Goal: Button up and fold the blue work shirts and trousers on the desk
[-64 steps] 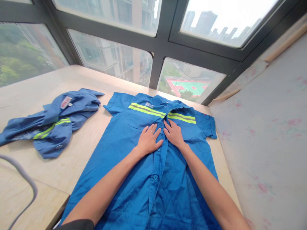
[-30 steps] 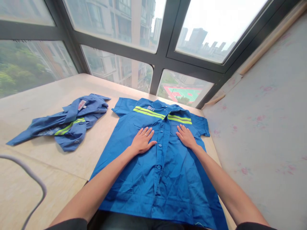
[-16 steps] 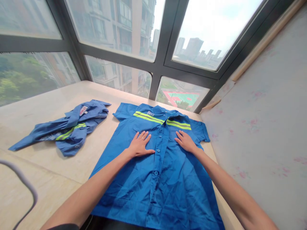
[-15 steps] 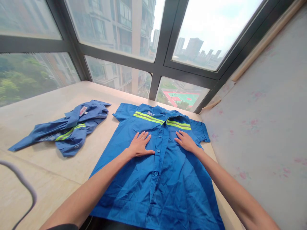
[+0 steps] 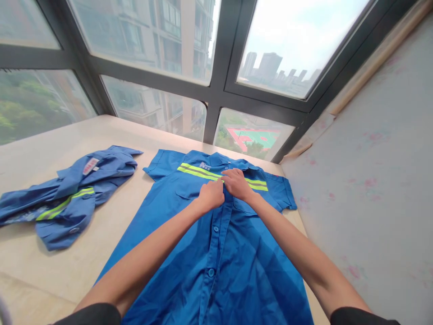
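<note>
A blue short-sleeved work shirt (image 5: 162,243) with a yellow-green reflective stripe across the chest lies front up, its collar toward the window. My left hand (image 5: 212,195) is closed at the button placket, at the height of the stripe. Touching it from the right, my right hand (image 5: 236,183) has its fingers bent and pressed onto the placket edge. Both hands grip the shirt's front there; the fingertips and any button between them are hidden. Lower down the placket, blue buttons show.
A second blue garment (image 5: 91,180) with a reflective stripe and a white-and-red tag lies crumpled on the pale ledge (image 5: 118,234) at left. Dark-framed windows (image 5: 216,95) rise behind. A flower-patterned wall (image 5: 372,203) borders the right side. A grey cord (image 5: 4,311) shows at lower left.
Both hands have left their flat positions on the shirt's chest and come together at the placket near the stripe, fingers closing on it. The view has shifted slightly right.
</note>
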`<state>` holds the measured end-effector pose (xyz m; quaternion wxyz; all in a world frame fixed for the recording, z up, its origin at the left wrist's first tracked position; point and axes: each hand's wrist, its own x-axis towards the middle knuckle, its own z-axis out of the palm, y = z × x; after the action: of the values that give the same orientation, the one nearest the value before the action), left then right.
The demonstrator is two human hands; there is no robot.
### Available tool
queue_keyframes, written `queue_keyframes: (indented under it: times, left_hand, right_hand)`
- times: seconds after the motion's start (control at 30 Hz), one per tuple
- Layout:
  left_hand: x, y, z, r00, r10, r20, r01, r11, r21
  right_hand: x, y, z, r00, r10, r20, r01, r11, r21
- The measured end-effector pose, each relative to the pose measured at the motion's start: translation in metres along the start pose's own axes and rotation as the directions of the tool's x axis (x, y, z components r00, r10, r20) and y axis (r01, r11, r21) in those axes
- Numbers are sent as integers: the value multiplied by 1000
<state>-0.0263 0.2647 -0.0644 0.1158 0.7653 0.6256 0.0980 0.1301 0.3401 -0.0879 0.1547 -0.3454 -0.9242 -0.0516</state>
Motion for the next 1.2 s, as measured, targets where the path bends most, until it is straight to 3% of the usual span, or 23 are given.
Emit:
queue_keyframes:
  times: [0.13,0.2,0.37,0.67,0.8,0.93,1.2]
  left_hand:
    - [21,-14,17,998,-55,18,56,995,-86]
    - [30,-22,23,998,-65,16,66,991,-118]
    - [45,-27,29,1000,-24,9,25,990,-136]
    - [58,-14,35,997,-51,50,57,990,-127]
    - [63,-20,37,996,-47,73,59,984,-166]
    - [63,-27,43,997,-74,16,75,957,-281]
    - [65,-33,52,985,-167,-44,110,804,-584]
  right_hand:
    - [12,19,16,970,-7,245,-6,999,53]
    - [10,31,20,960,-35,279,7,995,101]
    - [-1,49,19,982,-101,158,81,989,127]
    - [-9,41,23,976,-219,-14,219,975,30]
    - [-15,37,28,981,-187,-47,189,980,55]
    - [-20,33,35,987,-132,-91,139,988,70]
    - [-23,28,38,984,-75,-161,79,997,16]
